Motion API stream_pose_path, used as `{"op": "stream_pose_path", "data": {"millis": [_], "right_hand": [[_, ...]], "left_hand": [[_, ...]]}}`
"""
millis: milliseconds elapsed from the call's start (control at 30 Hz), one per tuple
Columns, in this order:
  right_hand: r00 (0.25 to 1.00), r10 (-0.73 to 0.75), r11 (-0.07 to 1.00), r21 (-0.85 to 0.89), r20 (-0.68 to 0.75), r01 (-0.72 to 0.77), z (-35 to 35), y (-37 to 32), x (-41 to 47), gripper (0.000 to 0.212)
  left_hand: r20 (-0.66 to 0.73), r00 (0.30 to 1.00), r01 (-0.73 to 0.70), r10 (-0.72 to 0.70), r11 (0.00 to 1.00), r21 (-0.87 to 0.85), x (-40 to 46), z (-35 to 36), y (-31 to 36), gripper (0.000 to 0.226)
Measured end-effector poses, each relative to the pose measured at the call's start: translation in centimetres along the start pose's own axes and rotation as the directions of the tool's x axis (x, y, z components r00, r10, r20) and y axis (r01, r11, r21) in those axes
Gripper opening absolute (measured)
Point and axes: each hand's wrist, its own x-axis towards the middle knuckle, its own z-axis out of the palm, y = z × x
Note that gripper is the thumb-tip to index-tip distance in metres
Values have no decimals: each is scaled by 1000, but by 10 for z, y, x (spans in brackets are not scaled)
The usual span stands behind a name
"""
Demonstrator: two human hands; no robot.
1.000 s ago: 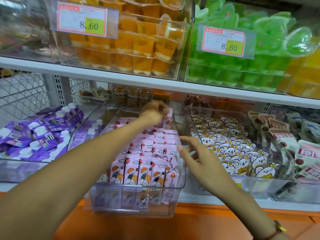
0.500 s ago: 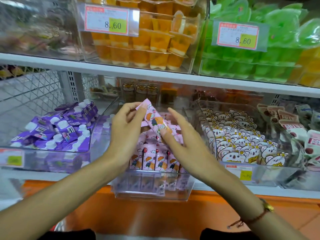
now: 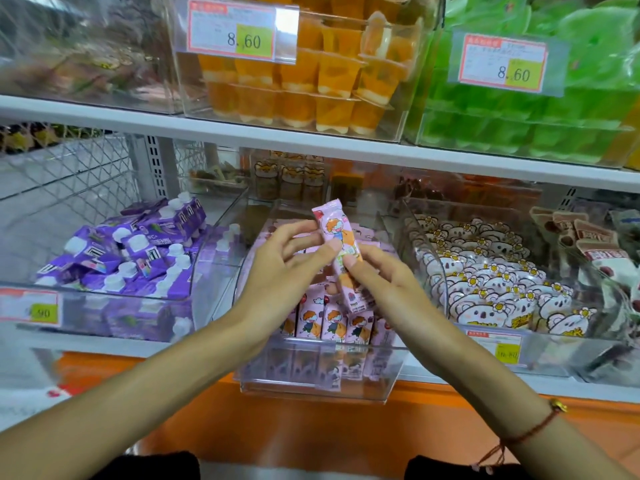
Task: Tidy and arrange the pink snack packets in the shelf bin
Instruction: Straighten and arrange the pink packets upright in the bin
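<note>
Packet (image 3: pixel 341 251) of pink snack is held above the clear shelf bin (image 3: pixel 313 384), long axis near upright, top leaning slightly left. It is pinched between the left hand (image 3: pixel 282 271) and right hand (image 3: pixel 384 282), fingers curled on its sides. Below, pink packets (image 3: pixel 332 322) stand upright in rows; the front row lies directly beneath, equally near both hands.

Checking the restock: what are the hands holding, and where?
One pink snack packet, above the bin: left hand pinches its middle, right hand its lower half.
</note>
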Motion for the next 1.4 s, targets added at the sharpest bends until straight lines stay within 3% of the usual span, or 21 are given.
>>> {"op": "stream_pose_path", "data": {"millis": [133,233,333,533,667,733,833,967,1067,1133,1267,1333,1400], "right_hand": [[997,32,996,81,67,-37,-7,-5,-3,25],[979,-161,983,-112,-125,147,-4,-4,-5,31],[921,-296,935,-276,-254,224,1,-1,-6,40],[976,-188,966,-202,-109,163,-6,-4,-10,48],[933,-316,902,-359,-174,239,-1,-6,-12,57],[930,-335,890,-374,-152,260,-2,-5,-12,64],[955,-296,917,-289,-32,275,-6,-7,-13,66],[905,-424,878,-249,-10,409,-12,-11,-15,48],[865,-500,828,-306,-28,469,-14,-13,-16,41],[871,-489,836,-303,-38,457,-16,-12,-15,42],[920,-384,912,-190,-77,364,-18,-11,-14,50],[945,-306,944,-165,-117,285,-18,-11,-12,46],[967,-210,964,-194,-146,180,-18,-11,-10,38]], "left_hand": [[-91,996,-5,2,999,-40,2,2,1,23],[-58,998,9,-10,1000,-16,0,7,2,16],[-25,1000,13,-13,1000,12,-5,15,1,23],[-31,998,58,-61,995,-83,-3,10,1,25],[73,994,87,-83,994,-59,-1,10,-1,28],[86,996,25,-23,1000,-18,0,10,-2,35],[143,976,-180,164,978,109,1,5,-2,36],[264,894,-432,361,850,301,1,-2,-1,38],[243,852,-522,463,726,447,3,-6,1,39],[253,841,-538,478,694,478,3,-7,3,39],[243,911,-403,334,850,340,0,-3,8,36],[181,973,-189,145,949,254,-1,0,12,27],[156,979,102,-130,979,175,-2,4,13,23]]}}
